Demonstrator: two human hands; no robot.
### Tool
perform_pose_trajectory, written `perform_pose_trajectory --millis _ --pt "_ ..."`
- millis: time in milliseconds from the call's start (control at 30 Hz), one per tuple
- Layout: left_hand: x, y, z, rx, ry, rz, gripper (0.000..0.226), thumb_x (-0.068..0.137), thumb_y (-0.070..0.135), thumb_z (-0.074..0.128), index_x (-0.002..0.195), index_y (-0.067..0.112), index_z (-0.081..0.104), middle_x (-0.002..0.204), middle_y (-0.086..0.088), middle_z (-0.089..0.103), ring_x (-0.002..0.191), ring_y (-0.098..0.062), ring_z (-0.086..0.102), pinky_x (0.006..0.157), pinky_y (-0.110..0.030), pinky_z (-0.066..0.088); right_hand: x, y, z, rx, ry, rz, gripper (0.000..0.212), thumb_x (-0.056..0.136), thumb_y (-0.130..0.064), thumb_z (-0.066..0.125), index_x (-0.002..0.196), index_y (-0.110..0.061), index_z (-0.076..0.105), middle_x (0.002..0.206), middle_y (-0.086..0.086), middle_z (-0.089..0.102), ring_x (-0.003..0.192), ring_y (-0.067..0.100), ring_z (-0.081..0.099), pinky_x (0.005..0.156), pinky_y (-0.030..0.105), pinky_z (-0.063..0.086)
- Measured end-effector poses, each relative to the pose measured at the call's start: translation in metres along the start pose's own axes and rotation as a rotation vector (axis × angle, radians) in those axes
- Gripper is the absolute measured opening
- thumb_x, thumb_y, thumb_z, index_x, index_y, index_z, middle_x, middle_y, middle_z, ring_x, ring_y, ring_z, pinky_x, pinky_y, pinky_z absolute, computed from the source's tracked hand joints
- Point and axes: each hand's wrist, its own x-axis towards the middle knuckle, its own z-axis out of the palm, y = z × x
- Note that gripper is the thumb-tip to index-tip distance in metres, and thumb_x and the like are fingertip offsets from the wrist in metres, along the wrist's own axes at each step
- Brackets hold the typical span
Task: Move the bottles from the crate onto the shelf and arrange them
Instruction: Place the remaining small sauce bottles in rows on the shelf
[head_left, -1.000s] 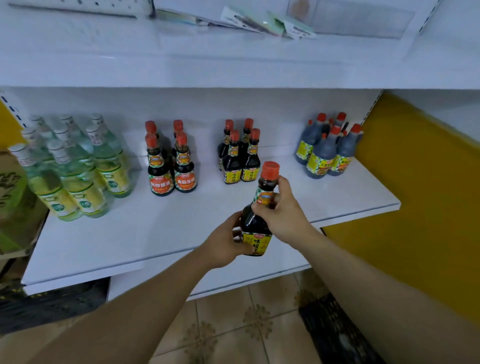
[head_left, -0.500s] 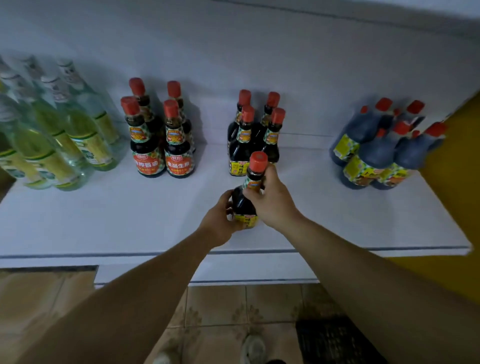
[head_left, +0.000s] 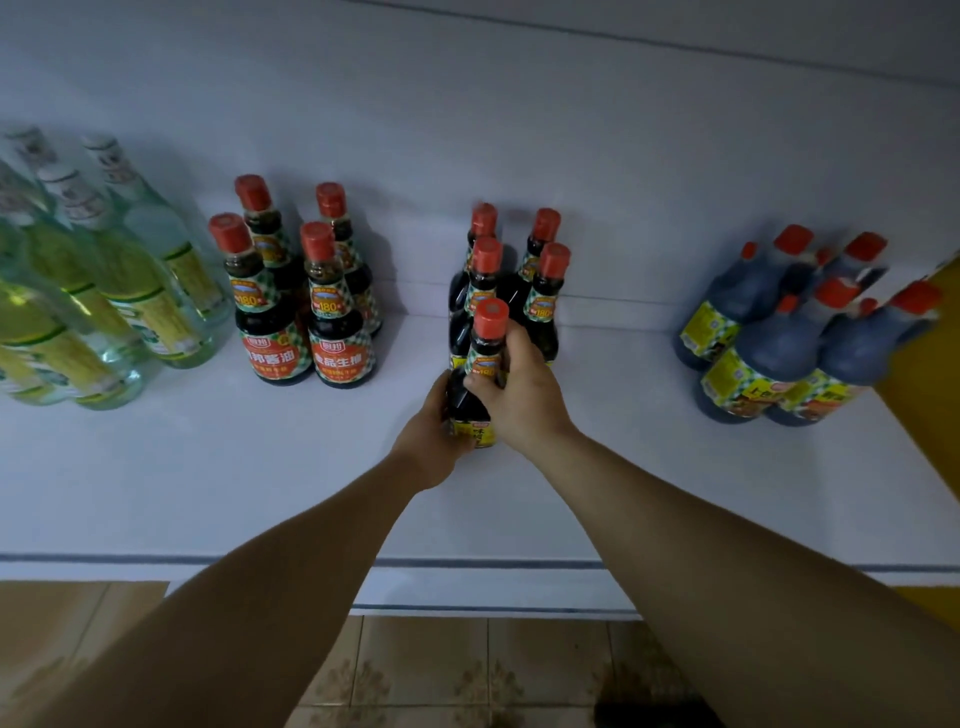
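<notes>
Both hands grip one dark sauce bottle (head_left: 480, 364) on the white shelf (head_left: 208, 493): the left hand (head_left: 431, 441) round its body, the right hand (head_left: 524, 395) at its neck, just before four matching bottles (head_left: 545, 291).

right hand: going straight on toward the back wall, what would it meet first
Likely the front row of the four red-capped dark bottles just behind; the right hand and its held bottle look nearly against them, though depth is unclear.

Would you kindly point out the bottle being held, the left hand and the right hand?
held sauce bottle (head_left: 470, 408): head view, its dark body.
left hand (head_left: 428, 441): head view, back of the hand.
right hand (head_left: 524, 397): head view, back of the hand.
</notes>
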Motion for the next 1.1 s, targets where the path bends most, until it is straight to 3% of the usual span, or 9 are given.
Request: perform_pose_trajectory --millis 333,433,500,633,733,800,900,1000,1100 --pt "0.021 0.024 -0.016 0.124 -0.089 -0.133 0.111 0.082 0.018 0.072 0.148 0.027 -0.017 0.148 -0.004 0.037 0.117 -0.03 0.053 0.083 -0.035 0.048 0.02 0.003 0.008 -0.026 0.003 0.036 0.07 0.085 -0.021 0.068 0.144 -0.03 0.031 0.133 0.004 0.048 0.12 0.023 0.051 0.101 0.041 0.045" --pt "0.002 0.026 -0.034 0.166 -0.162 -0.12 0.107 0.083 0.019 0.071 0.149 0.031 -0.013 0.152 -0.008 0.031 0.117 -0.029 0.051 0.083 -0.033 0.046 0.008 -0.005 0.001 -0.011 -0.021 0.074 0.085 0.078 -0.029 0.074 0.146 -0.033 0.024 0.138 0.003 0.043 0.125 0.021 0.047 0.104 0.043 0.042" --pt "-0.014 0.024 -0.052 0.187 -0.21 -0.106 0.101 0.083 0.023 0.071 0.15 0.036 -0.004 0.154 -0.008 0.028 0.107 -0.019 0.046 0.087 -0.035 0.047 0.0 -0.017 -0.009 -0.065 -0.062 0.12 0.089 0.076 -0.038 0.074 0.148 -0.03 0.022 0.144 0.003 0.038 0.13 0.02 0.041 0.106 0.041 0.039" --pt "-0.046 0.03 -0.098 0.244 -0.291 -0.045 0.091 0.084 0.029 0.07 0.15 0.038 0.008 0.158 0.002 0.017 0.097 -0.009 0.046 0.081 -0.025 0.045 -0.017 -0.057 -0.033 -0.19 -0.117 0.14 0.071 0.077 -0.045 0.071 0.137 -0.028 0.039 0.137 0.001 0.046 0.124 0.02 0.048 0.1 0.034 0.04" --pt "-0.072 0.039 -0.13 0.311 -0.288 0.0 0.088 0.085 0.035 0.068 0.15 0.036 0.009 0.158 0.003 0.013 0.124 -0.017 0.042 0.091 -0.023 0.035 -0.034 -0.09 -0.041 -0.222 -0.1 0.143 0.069 0.081 -0.04 0.071 0.139 -0.025 0.038 0.131 -0.001 0.048 0.119 0.017 0.048 0.094 0.026 0.035" --pt "-0.094 0.045 -0.149 0.361 -0.276 0.042 0.086 0.085 0.037 0.066 0.15 0.033 0.009 0.159 0.003 0.012 0.138 -0.019 0.03 0.097 -0.022 0.032 -0.05 -0.115 -0.035 -0.265 -0.079 0.131 0.079 0.074 -0.054 0.07 0.14 -0.027 0.035 0.128 -0.007 0.047 0.116 0.014 0.048 0.1 0.029 0.038" --pt "-0.135 0.045 -0.177 0.377 -0.215 0.069 0.085 0.086 0.037 0.065 0.15 0.031 0.01 0.158 0.002 0.016 0.139 -0.02 0.028 0.099 -0.021 0.031 -0.076 -0.143 -0.02 -0.31 -0.085 0.079 0.095 0.066 -0.067 0.065 0.145 -0.027 0.028 0.144 0.003 0.043 0.128 0.025 0.046 0.105 0.043 0.042" --pt "-0.165 0.042 -0.192 0.383 -0.183 0.049 0.086 0.086 0.039 0.065 0.15 0.034 0.009 0.156 0.002 0.021 0.133 -0.021 0.038 0.095 -0.022 0.033 -0.099 -0.159 -0.011 -0.394 -0.166 0.066 0.092 0.084 -0.052 0.064 0.153 -0.021 0.012 0.16 0.004 0.014 0.145 0.023 0.018 0.116 0.035 0.022" --pt "-0.217 0.023 -0.208 0.374 -0.126 0.012 0.087 0.085 0.039 0.065 0.151 0.034 0.008 0.157 0.005 0.019 0.138 -0.019 0.032 0.101 -0.023 0.029 -0.128 -0.173 0.012 -0.434 -0.256 -0.032 0.09 0.085 -0.054 0.061 0.153 -0.022 0.012 0.16 0.005 0.012 0.146 0.023 0.015 0.117 0.037 0.021"
